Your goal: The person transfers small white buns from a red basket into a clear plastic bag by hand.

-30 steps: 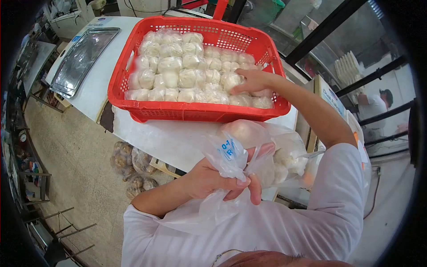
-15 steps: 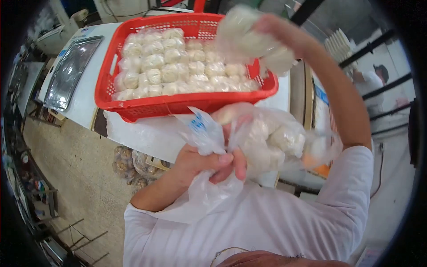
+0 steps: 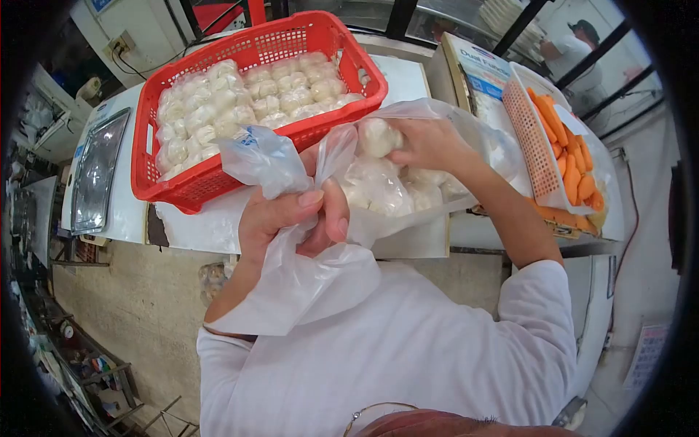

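The basket stands on the table with wrapped buns in it. In front of the basket, the left hand grips the bag, and the right hand is inside it around a bun. Right of the basket, carrots lie in a tray.

Off to my right a mesh tray holds orange carrots, with a blue-printed box just beside it. To my left a metal tray lies on a white freezer lid. Clear bags of brownish lumps sit on the concrete floor. Past the glass stands a person in a white shirt.
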A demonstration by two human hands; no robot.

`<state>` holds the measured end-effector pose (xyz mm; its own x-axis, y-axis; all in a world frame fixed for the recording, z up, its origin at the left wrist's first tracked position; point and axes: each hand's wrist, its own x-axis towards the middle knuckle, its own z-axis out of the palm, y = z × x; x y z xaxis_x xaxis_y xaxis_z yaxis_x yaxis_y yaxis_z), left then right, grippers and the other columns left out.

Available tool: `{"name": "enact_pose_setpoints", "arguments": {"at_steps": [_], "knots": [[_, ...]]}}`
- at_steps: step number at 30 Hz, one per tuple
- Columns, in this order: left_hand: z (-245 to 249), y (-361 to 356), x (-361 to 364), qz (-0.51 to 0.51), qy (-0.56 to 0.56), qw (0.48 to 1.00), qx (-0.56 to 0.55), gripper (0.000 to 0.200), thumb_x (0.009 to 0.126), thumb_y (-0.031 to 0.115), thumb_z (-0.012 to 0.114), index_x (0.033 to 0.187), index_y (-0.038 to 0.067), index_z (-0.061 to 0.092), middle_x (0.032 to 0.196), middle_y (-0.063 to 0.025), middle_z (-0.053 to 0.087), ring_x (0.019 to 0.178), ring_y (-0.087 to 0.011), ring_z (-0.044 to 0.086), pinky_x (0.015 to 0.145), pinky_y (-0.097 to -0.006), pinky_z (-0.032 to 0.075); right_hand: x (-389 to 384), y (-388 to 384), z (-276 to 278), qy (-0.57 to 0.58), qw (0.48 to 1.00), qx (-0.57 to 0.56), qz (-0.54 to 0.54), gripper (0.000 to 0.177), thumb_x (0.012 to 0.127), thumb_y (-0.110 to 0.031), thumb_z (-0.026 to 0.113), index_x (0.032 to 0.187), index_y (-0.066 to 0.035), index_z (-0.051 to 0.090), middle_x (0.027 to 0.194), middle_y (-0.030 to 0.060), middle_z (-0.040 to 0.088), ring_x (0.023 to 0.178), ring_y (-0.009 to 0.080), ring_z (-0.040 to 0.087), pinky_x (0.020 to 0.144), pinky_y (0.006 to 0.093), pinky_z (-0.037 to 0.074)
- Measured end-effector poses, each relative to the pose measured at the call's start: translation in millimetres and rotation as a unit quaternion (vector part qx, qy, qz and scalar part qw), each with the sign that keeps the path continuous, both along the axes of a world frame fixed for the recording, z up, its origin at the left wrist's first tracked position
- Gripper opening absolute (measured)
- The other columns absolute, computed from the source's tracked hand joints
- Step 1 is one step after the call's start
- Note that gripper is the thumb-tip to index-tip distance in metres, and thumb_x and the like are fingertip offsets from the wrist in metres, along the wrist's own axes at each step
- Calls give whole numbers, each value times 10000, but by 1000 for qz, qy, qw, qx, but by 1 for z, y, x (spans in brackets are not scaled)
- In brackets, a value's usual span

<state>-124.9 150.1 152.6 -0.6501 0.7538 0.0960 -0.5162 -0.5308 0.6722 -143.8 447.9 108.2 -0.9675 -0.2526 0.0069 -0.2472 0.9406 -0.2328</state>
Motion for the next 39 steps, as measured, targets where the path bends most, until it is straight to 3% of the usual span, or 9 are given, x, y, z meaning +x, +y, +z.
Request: {"name": "enact_pose_setpoints", "arguments": {"at_steps": [8,14,19,25,29,32,35,36,39], "knots": [[-2,-11,20,16,-5,998,-61,752,856,243,659,1479,-38,345,704,-105,615,473,-99,402,444,-223,294,15,-10,-12,101,991,90,25,651,845,-369,653,1367,-17,489,1170,268,632,1129,412,585,968,484,453],[6,-16,19,4,-4,997,-77,849,813,270,725,1491,-39,319,653,-76,586,482,-100,432,429,-227,291,16,-29,44,12,989,143,39,552,864,-282,695,1318,-8,543,1160,242,653,1071,381,627,917,435,492],[0,-24,18,-15,-13,997,-80,886,819,254,721,1523,-33,266,686,-102,624,463,-102,417,433,-231,288,-33,-73,126,92,981,-151,75,342,850,-284,703,1041,-1,710,880,171,716,820,315,699,806,419,541],[-15,-22,8,-96,-25,995,-16,901,885,221,682,1585,64,138,766,-116,660,494,-93,434,466,-213,338,-166,-126,23,-200,968,58,139,768,902,-593,591,1462,-86,453,1411,239,505,1316,370,483,1097,448,396],[-28,-25,-6,-134,8,991,16,815,945,223,630,1585,83,146,813,-127,658,558,-106,471,510,-233,376,-209,-117,-32,-243,937,155,197,766,922,-612,538,1490,-111,423,1414,241,509,1290,392,506,1095,445,394],[-36,-27,-14,-139,17,989,37,754,981,186,585,1587,94,147,853,-140,657,612,-125,512,547,-251,411,-242,-103,-32,-357,927,18,112,808,919,-513,613,1555,-134,291,1434,267,483,1256,368,546,1073,410,416],[-38,-27,-17,-146,14,988,37,774,983,191,584,1591,92,116,857,-136,656,627,-128,522,546,-251,407,-206,-115,9,-342,934,8,108,879,896,-470,661,1565,-91,236,1395,278,517,1220,361,575,1043,397,440],[-38,-26,-19,-149,12,988,42,778,983,190,583,1592,90,109,861,-136,657,634,-129,526,546,-251,405,-206,-111,-30,-198,942,-5,269,967,857,-462,701,1568,-50,190,1362,274,550,1182,368,601,1009,379,463],[-38,-24,-19,-142,2,989,43,781,985,186,581,1592,89,99,863,-136,656,648,-133,533,549,-250,403,-212,-105,-18,-268,945,85,165,1016,822,-468,738,1559,-25,197,1344,265,565,1178,374,604,999,366,468]]}}
